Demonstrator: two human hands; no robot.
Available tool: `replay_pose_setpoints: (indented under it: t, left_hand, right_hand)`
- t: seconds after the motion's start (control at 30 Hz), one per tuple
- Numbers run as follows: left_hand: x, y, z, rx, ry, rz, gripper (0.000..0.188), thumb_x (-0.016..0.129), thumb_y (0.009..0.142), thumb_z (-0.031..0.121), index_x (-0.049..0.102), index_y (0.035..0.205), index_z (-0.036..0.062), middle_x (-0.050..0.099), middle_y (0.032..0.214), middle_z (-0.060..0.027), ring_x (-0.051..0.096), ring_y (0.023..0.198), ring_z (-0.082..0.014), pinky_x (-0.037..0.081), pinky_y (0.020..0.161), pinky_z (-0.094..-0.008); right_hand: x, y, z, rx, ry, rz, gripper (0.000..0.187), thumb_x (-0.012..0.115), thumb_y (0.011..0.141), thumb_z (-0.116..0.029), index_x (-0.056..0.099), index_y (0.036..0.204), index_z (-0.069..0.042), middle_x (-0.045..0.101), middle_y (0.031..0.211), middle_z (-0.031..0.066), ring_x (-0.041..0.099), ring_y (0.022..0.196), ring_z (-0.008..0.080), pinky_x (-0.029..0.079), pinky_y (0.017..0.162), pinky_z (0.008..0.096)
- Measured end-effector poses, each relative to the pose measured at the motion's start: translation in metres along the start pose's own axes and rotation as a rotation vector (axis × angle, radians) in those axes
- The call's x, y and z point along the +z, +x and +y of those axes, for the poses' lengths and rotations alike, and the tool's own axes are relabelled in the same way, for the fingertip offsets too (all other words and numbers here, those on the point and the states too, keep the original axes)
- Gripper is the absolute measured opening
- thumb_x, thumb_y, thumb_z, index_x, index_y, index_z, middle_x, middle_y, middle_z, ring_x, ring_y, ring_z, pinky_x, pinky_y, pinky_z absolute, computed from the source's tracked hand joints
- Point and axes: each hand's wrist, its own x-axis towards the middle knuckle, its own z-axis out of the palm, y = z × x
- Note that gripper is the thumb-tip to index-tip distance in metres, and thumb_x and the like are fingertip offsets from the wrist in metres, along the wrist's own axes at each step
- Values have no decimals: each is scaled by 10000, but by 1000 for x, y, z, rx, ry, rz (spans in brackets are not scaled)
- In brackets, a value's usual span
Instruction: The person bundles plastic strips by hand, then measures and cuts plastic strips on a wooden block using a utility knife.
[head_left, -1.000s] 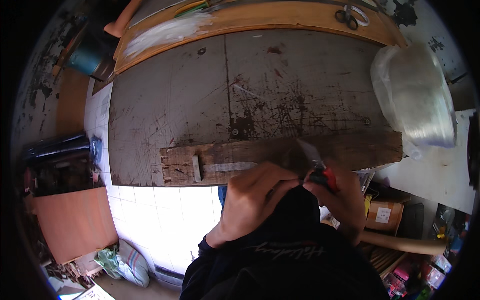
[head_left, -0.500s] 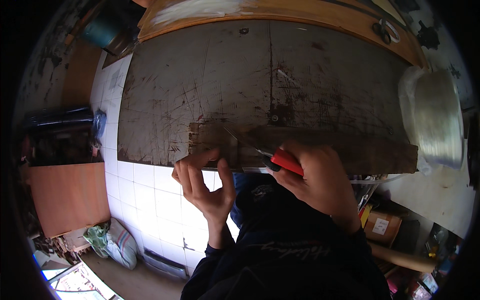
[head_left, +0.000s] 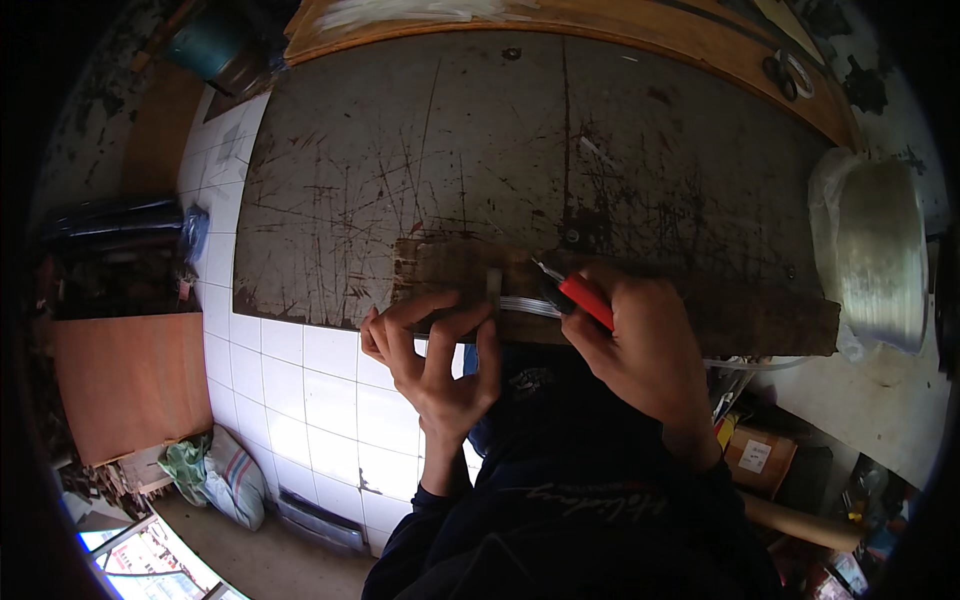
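Note:
My right hand point(head_left: 645, 335) is closed around a red-and-black-handled cutter point(head_left: 588, 303), its thin metal tip pointing up and left over a worn wooden plank point(head_left: 750, 320). A bundle of thin white strips point(head_left: 530, 306) lies across the plank between my hands, one end running under the cutter and right hand. Thumb and index finger of my left hand point(head_left: 435, 370) pinch at the left end of the strips, while the other fingers curl over the plank's front edge. A small pale upright piece point(head_left: 493, 283) stands beside those fingertips. My fingers hide the strips' left end.
The plank rests along the near edge of a scratched dark tabletop point(head_left: 400, 140). Scissors point(head_left: 778, 75) and a white ring point(head_left: 798, 75) lie on a wooden ledge at the far right. A large roll of clear plastic point(head_left: 880, 255) stands to the right, with a cardboard box point(head_left: 760, 460) below.
My left hand has shifted right along the plank. The cutter's tip has swung up and away from the left, and the white strips now show between my hands.

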Motion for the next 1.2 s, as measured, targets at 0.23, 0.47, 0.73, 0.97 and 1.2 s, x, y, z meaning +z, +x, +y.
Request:
replay_pose_setpoints:
  t: [0.23,0.47,0.73,0.97,1.2]
  left_hand:
    - [1,0,1,0,-5,8,177,668,587,97,604,739,161,530,917,3,478,872,-149,213,926,-406]
    - [1,1,2,4,10,8,180,664,589,87,601,738,165,533,913,2,483,861,-153,209,928,-406]
    - [1,0,1,9,20,9,187,664,589,80,591,740,162,533,906,1,484,856,-156,219,904,-401]
    - [2,0,0,4,3,20,188,666,581,81,595,735,165,530,900,5,482,854,-151,219,897,-395]
    - [2,0,1,16,12,19,186,667,579,80,592,726,164,533,896,3,481,841,-147,231,874,-389]
  right_hand:
    - [0,1,2,12,-37,-43,225,586,765,-177,574,884,14,594,596,132,609,535,258,479,520,334]
    - [4,0,4,12,27,-4,180,576,745,-142,573,850,4,559,573,139,581,512,266,442,499,328]
    - [3,1,4,-14,24,-14,230,591,758,-179,572,884,12,597,611,134,606,544,268,483,538,343]
    - [1,1,2,-3,30,-36,207,594,753,-166,563,857,10,586,603,136,602,555,285,476,542,357]
    - [-3,2,2,17,-13,-85,189,594,751,-161,557,836,4,586,615,136,601,572,294,472,544,369]
